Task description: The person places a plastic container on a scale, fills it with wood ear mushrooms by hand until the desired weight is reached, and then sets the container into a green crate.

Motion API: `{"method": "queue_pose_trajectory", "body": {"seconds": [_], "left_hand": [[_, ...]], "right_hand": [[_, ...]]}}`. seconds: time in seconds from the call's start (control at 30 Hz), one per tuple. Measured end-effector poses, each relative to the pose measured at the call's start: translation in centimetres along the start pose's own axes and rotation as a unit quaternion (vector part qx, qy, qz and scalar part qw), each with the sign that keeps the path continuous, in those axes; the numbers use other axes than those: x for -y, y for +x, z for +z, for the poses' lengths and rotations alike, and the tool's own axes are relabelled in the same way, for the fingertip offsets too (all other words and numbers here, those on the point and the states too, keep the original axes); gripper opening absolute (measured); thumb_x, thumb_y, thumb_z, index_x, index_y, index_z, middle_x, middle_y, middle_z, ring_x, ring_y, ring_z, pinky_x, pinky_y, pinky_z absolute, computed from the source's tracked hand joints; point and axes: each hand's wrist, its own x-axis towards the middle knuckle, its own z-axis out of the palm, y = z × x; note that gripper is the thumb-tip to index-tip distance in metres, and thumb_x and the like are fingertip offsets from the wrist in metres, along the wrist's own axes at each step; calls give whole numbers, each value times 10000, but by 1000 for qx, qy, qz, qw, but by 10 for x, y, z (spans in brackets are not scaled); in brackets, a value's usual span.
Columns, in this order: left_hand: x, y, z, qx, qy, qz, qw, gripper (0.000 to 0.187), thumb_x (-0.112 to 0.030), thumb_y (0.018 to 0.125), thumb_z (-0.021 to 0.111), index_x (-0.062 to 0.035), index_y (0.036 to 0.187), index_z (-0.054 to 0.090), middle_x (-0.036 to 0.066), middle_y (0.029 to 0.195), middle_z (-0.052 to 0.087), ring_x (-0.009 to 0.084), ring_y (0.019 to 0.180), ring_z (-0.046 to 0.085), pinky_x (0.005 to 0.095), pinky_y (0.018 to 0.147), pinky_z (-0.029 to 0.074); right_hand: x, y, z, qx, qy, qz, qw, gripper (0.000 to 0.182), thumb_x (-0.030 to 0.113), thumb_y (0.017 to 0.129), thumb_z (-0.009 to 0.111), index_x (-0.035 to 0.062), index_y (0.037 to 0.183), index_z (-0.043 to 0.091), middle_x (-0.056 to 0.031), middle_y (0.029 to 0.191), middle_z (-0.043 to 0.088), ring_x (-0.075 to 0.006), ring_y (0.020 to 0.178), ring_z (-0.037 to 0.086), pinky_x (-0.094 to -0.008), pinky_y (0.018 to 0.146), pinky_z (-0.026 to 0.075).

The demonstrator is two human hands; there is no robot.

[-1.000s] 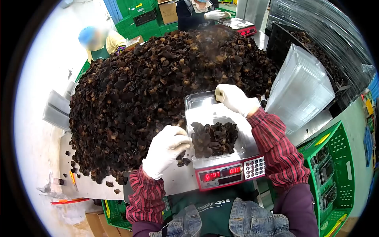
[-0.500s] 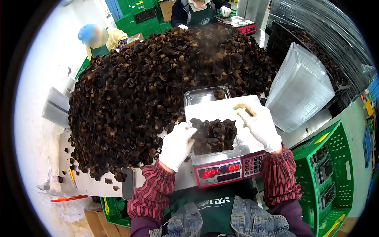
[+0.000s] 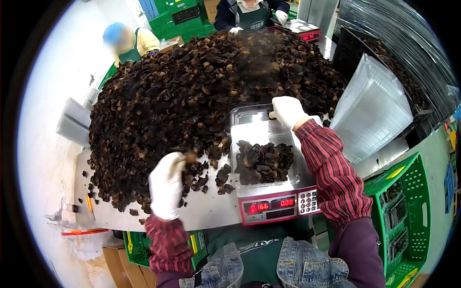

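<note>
On the head view the left hand (image 3: 165, 187) is badly motion-blurred, so the fingers are mushy. They look bunched together beside the near edge of the big heap (image 3: 206, 91), with a brownish smear by the tips, and I can't tell if they're pinching a piece. The right hand (image 3: 288, 113) is sharper: fingers curled in together at the far right corner of the clear lid (image 3: 249, 114), but the tips are tucked out of sight, so no clue if they're clamped on the rim. The striped sleeve (image 3: 331, 173) covers part of the scale's right side and cuts into the keypad (image 3: 307, 201). Across the table, one co-worker (image 3: 252, 19) loses their head to the top of the frame.

The open container (image 3: 297, 170) is thin, shiny, see-through plastic, its base sitting on the scale (image 3: 278, 206), which stands by the table's near edge. Inside is a clump of dark, crinkly, ear-shaped bits (image 3: 264, 163), same stuff as the heap, which looks leathery and ruffled. Red digits read 0.166 and 0.00. The table (image 3: 206, 216) is smooth and greyish, with loose crumbs toward its near left corner. Right of it there's a perforated green plastic crate (image 3: 425, 192).
</note>
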Motion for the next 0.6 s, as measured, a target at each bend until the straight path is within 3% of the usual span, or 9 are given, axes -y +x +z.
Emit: {"method": "queue_pose_trajectory", "body": {"seconds": [0.13, 0.17, 0.23, 0.33, 0.43, 0.47, 0.53, 0.57, 0.6], "left_hand": [[94, -55, -93, -66, 186, -135, 971, 82, 12, 858, 571, -3, 934, 599, 110, 808, 614, 219, 721, 584, 287, 727, 481], [153, -87, -117, -67, 159, -146, 974, 149, 11, 836, 585, -11, 982, 604, 121, 882, 627, 246, 792, 606, 301, 761, 483], [194, -139, -147, -11, 386, -148, 910, 342, 13, 747, 660, -17, 1084, 605, 159, 1121, 586, 292, 994, 605, 347, 866, 478], [203, -167, -146, -25, 269, -312, 911, 150, -2, 790, 661, 28, 935, 640, 149, 1072, 593, 259, 938, 613, 328, 839, 485], [160, -144, -94, -50, 189, -221, 955, 88, -38, 840, 632, 48, 862, 639, 118, 874, 637, 214, 803, 611, 307, 753, 490], [154, -134, -74, -58, 141, -205, 967, 94, -43, 843, 631, 39, 886, 648, 114, 884, 643, 207, 801, 609, 300, 749, 490], [102, -98, -23, -76, 35, -149, 985, 118, -25, 839, 640, 14, 948, 663, 109, 928, 653, 204, 829, 617, 289, 767, 491], [85, -83, -4, -49, 0, -100, 994, 141, -8, 832, 648, 4, 971, 666, 104, 948, 655, 200, 851, 621, 287, 775, 495], [70, -70, 12, -23, -36, -51, 998, 171, 10, 825, 656, -6, 994, 669, 99, 969, 657, 195, 873, 625, 285, 782, 498]], "right_hand": [[-8, 13, 36, -12, -42, -23, 999, 130, 135, 740, 634, 29, 758, 707, -191, 777, 675, -327, 783, 676, -400, 706, 534], [-7, 10, 33, -36, -28, -23, 999, 131, 124, 739, 618, 29, 758, 705, -193, 781, 674, -326, 786, 676, -404, 703, 533], [3, 1, 4, -30, 6, 4, 1000, 148, 140, 769, 625, 15, 805, 695, -199, 788, 669, -332, 788, 672, -408, 690, 528], [25, -45, -49, -33, 164, 9, 986, 276, 264, 816, 679, 19, 942, 670, -151, 813, 677, -304, 772, 670, -381, 682, 515], [41, -89, -63, 1, 88, -51, 995, 342, 315, 777, 725, 40, 976, 682, -116, 788, 673, -252, 710, 655, -345, 646, 501], [28, -99, -30, -96, 65, -131, 985, 363, 317, 771, 733, 51, 1013, 682, -96, 764, 665, -242, 638, 631, -339, 618, 494], [34, -118, -39, -194, 164, -67, 965, 350, 272, 789, 732, 64, 1066, 676, -96, 756, 649, -223, 573, 591, -312, 579, 478], [27, -132, -45, -178, 172, 10, 969, 308, 188, 831, 701, 63, 1110, 666, -84, 788, 653, -144, 547, 551, -261, 547, 453], [30, -146, -58, -164, 329, 136, 920, 223, 124, 891, 635, 47, 1097, 675, -29, 762, 653, -65, 522, 479, -212, 503, 398]]}}
